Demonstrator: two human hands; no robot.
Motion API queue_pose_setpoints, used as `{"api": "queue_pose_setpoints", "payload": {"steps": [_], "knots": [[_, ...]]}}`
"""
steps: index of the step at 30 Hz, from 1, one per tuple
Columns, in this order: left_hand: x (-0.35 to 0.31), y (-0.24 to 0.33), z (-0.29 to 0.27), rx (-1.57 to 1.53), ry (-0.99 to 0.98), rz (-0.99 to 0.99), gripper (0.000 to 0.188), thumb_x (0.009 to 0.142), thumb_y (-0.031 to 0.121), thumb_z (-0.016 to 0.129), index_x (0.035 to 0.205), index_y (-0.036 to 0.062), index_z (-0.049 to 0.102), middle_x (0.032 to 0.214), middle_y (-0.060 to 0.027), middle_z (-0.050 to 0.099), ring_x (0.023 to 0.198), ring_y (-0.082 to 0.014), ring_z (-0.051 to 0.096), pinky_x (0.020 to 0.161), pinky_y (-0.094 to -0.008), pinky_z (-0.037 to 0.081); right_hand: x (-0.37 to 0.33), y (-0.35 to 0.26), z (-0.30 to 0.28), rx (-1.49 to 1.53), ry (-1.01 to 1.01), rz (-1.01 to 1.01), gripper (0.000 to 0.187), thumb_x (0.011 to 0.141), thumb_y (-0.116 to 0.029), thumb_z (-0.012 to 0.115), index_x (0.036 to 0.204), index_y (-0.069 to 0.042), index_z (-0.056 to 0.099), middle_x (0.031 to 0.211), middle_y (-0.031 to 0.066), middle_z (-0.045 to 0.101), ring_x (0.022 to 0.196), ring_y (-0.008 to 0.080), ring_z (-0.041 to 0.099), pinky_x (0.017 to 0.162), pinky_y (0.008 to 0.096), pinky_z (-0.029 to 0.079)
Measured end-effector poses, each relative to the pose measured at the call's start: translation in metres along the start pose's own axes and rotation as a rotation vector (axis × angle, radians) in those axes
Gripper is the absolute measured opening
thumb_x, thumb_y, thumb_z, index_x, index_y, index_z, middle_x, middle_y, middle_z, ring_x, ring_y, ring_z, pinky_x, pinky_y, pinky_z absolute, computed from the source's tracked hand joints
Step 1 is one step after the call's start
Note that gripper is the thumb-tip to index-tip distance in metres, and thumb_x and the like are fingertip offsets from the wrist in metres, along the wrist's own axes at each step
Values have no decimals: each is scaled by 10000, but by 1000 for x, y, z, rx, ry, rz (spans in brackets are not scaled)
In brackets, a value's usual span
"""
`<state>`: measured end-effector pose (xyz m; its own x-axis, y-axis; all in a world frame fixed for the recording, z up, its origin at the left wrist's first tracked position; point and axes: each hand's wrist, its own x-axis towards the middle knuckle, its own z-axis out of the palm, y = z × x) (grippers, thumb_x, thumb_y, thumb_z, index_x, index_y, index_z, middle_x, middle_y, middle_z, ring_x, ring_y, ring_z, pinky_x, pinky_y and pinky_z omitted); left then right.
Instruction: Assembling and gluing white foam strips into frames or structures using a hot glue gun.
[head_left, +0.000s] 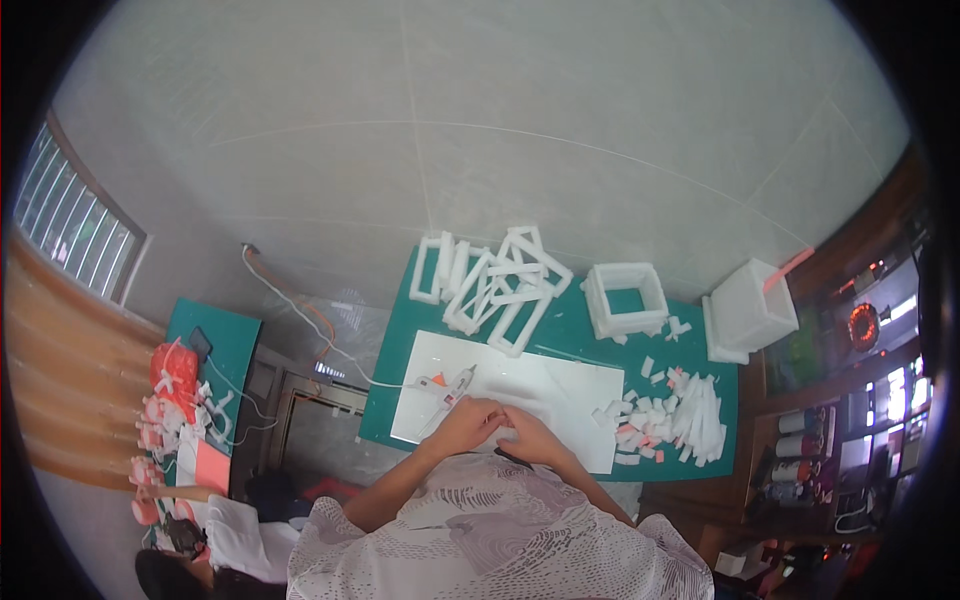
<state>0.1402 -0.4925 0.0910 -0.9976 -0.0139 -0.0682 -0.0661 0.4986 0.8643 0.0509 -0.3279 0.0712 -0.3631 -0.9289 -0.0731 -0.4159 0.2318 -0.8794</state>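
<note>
My left hand point(468, 424) and my right hand point(528, 438) meet over the near edge of a white board point(575, 385). Both have curled fingers that touch or nearly touch at the fingertips. Whatever they may pinch is too small or hidden to make out. Just beyond my left hand, a hot glue gun point(452, 388) with a white body and an orange part lies on the board. Its white cord point(350, 362) runs left to a wall socket.
White foam frames point(497, 285) lie stacked behind the board on the green table point(385, 405). To the right are a square foam frame point(627, 298), a white foam box point(752, 312) and a heap of white and pink foam pieces point(690, 420). Another person point(235, 530) works at a second table on the left.
</note>
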Motion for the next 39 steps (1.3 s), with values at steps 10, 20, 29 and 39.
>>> {"api": "queue_pose_setpoints", "payload": {"steps": [10,20,29,39], "knots": [[30,27,-18,29,-256,413,401,701,227,732,1040,70,586,1079,-96,575,1015,-292,518,881,-381,362,-48,21,-39,937,-109,194,379,794,-25,610,1156,-15,495,1096,49,528,1039,124,485,909,271,374],[13,31,3,459,-209,206,440,717,101,642,1097,11,437,816,-167,579,835,-336,562,768,-399,389,-29,-15,-33,378,49,275,415,846,-291,592,1106,17,494,1022,121,573,958,191,549,827,307,411],[10,21,9,228,-56,197,348,773,106,592,1045,-18,414,776,-221,572,759,-417,543,638,-480,409,-9,-27,-7,-28,474,102,393,781,-386,635,848,-12,539,737,208,565,696,392,562,640,433,438],[9,78,10,326,47,272,305,785,101,565,1043,-40,482,782,-246,550,739,-420,519,630,-459,396,-34,-49,-27,-200,693,-21,278,718,-319,637,727,-54,553,632,142,544,626,345,547,595,427,415]]}}
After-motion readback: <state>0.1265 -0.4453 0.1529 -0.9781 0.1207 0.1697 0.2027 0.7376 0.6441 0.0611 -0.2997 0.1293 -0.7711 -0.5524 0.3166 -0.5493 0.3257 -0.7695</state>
